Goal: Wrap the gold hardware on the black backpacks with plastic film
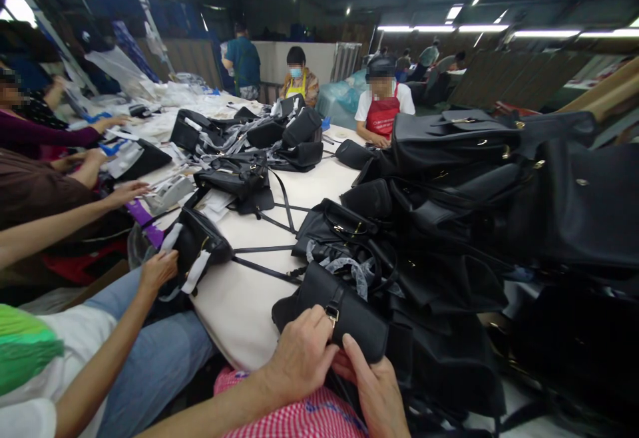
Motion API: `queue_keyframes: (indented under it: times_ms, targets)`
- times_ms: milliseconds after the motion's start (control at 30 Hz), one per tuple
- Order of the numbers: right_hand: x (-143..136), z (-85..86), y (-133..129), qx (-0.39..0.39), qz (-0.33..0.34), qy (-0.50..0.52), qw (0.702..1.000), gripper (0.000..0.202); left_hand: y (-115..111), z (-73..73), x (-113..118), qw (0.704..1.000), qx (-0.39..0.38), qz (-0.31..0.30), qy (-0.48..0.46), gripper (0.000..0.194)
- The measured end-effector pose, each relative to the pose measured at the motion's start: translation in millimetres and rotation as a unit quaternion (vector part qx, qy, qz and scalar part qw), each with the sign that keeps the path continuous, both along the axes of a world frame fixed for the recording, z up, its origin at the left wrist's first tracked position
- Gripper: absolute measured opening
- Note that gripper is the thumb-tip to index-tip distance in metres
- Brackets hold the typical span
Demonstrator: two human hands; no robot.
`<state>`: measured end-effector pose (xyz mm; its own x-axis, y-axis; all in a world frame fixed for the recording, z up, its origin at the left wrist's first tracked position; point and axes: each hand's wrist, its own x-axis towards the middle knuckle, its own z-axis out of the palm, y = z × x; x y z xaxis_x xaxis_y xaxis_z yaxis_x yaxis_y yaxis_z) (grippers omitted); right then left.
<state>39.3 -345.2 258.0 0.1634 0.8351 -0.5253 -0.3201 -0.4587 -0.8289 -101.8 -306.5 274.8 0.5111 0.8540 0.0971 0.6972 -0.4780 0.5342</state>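
A small black bag (334,308) with a flap, a short strap and a gold buckle (332,315) lies tilted at the table's near edge, above my lap. My left hand (305,343) is closed at the strap, its curled fingertips beside the buckle. With the thumb on the lower edge and the fingers tucked beneath, my right hand (373,381) grips the same bag. The undersides of both hands' fingers are hidden. Just behind it sits another black bag (332,225) with gold fittings and clear plastic wrap around its handles.
Black bags (449,152) are heaped high on my right. More bags (249,132) lie farther back on the white table (259,218). At my left, a co-worker's hand (158,270) holds a black bag (202,241); its strap stretches across the table. Other people work around the table.
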Motion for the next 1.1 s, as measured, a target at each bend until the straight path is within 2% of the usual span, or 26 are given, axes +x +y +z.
queue_keyframes:
  times_ms: [300, 467, 567, 700, 867, 1000, 1100]
  targets:
    - [-6.2, 11.1, 2.1, -0.028, -0.003, -0.005, 1.000, 0.066, -0.9, -9.8, -0.3, 0.999, 0.009, -0.016, 0.039, 0.013]
    - [-5.5, 11.9, 2.2, -0.034, -0.006, 0.010, 0.999, 0.067, 3.0, -22.7, -3.5, 0.999, -0.004, -0.035, 0.001, 0.015]
    - [-4.6, 10.5, 0.9, -0.035, -0.013, 0.011, 0.999, 0.068, 8.0, -26.5, -8.9, 1.000, -0.017, -0.017, -0.016, 0.016]
    - [-4.0, 6.3, -0.4, -0.043, -0.025, 0.018, 0.999, 0.069, 11.7, -19.5, -15.8, 0.998, -0.028, 0.029, -0.053, 0.019]
    - [-1.8, 0.0, -1.9, -0.024, -0.024, 0.060, 0.998, 0.064, 9.9, -4.2, -19.1, 0.982, -0.088, 0.054, -0.160, 0.023]
    - [0.7, -7.2, -5.7, -0.014, -0.040, 0.091, 0.995, 0.061, 12.4, -1.1, -19.0, 0.966, -0.127, 0.080, -0.212, 0.019]
    - [1.7, -12.8, -8.9, -0.010, -0.042, 0.102, 0.994, 0.061, 16.1, 0.0, -16.8, 0.957, -0.145, 0.071, -0.242, 0.017]
